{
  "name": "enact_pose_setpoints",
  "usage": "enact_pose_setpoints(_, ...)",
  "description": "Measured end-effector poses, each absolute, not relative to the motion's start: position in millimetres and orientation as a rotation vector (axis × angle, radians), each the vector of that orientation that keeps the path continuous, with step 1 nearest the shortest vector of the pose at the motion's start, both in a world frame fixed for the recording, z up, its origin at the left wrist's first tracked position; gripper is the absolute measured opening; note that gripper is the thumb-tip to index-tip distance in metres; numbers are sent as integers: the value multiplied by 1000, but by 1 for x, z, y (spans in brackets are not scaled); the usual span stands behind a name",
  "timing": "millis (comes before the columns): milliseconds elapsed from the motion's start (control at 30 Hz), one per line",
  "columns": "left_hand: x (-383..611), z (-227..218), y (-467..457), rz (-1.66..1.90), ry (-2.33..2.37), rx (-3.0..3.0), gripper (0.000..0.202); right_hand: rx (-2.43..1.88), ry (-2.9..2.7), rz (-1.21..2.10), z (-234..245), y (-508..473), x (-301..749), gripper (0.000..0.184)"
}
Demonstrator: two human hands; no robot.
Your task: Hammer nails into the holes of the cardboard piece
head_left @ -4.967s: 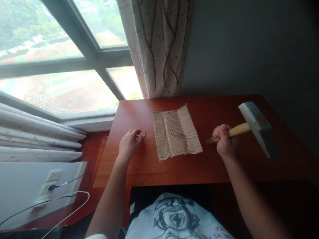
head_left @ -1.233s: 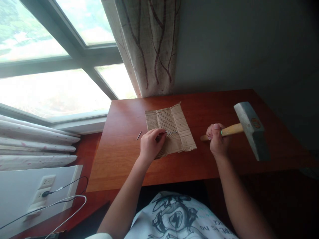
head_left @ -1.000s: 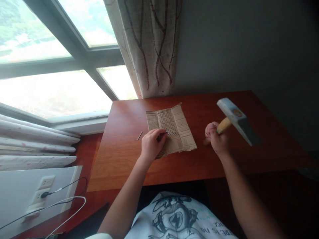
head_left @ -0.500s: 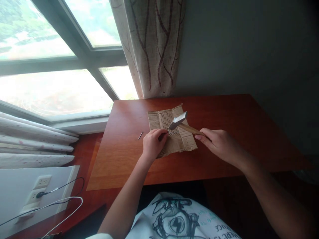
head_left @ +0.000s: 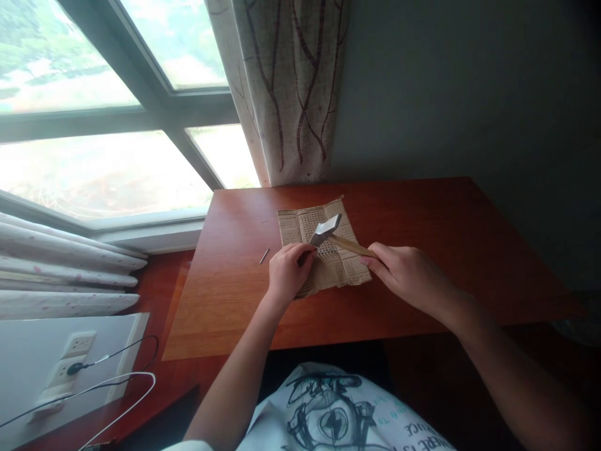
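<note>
My right hand (head_left: 399,266) grips the wooden handle of a hammer (head_left: 352,244). The metal hammer head (head_left: 325,230) is over a piece of brown cardboard (head_left: 354,269), close to the fingertips of my left hand (head_left: 290,266). My left thumb and fingers are pinched together at the cardboard's left side; what they hold is too small to make out. Rows of small dark holes or dots (head_left: 310,221) cover the middle of the cardboard. A thin metal nail or pin (head_left: 265,255) lies on the table, left of my left hand.
The cardboard rests on a reddish-brown wooden table (head_left: 422,219). Behind it hang a patterned curtain (head_left: 295,94) and a grey wall (head_left: 446,94). A window (head_left: 107,169) fills the left. At lower left are wall sockets (head_left: 70,369) with a plug and cables.
The hammer and my right hand have moved a little to the left, bringing the head nearer my left fingertips. My left hand and the cardboard have stayed in place.
</note>
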State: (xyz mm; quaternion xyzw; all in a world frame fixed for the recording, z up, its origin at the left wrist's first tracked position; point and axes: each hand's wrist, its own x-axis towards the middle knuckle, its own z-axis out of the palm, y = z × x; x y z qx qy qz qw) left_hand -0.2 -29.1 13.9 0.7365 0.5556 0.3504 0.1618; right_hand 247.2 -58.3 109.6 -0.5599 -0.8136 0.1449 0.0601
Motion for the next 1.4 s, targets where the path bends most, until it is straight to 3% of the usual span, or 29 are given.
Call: enact_pose_setpoints(1400, 1, 18, -28, 856, 1621, 2166, 7, -1748, -2490, 351, 103, -63, 243, 33)
